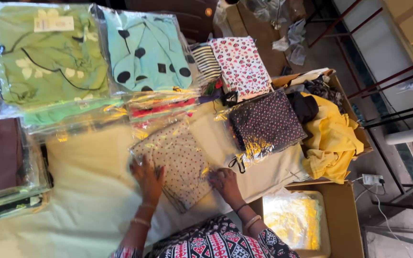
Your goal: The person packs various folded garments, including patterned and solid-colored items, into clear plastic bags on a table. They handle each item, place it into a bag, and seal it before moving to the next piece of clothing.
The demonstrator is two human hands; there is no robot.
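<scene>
A beige dotted garment in a clear plastic bag (178,160) lies on the cream cloth-covered table (87,191) in front of me. My left hand (148,177) rests flat on the bag's left edge, fingers spread. My right hand (224,184) presses on the bag's right lower corner. Both wrists wear bangles. A dark dotted bagged garment (264,122) lies just to the right of it.
Stacks of bagged clothes sit behind: green floral (48,57), turquoise with black dots (146,50), pink heart print (241,64). A cardboard box (354,143) with yellow cloth (331,138) stands at right. Another box with shiny bags (292,217) is below. Maroon packs (1,157) lie at left.
</scene>
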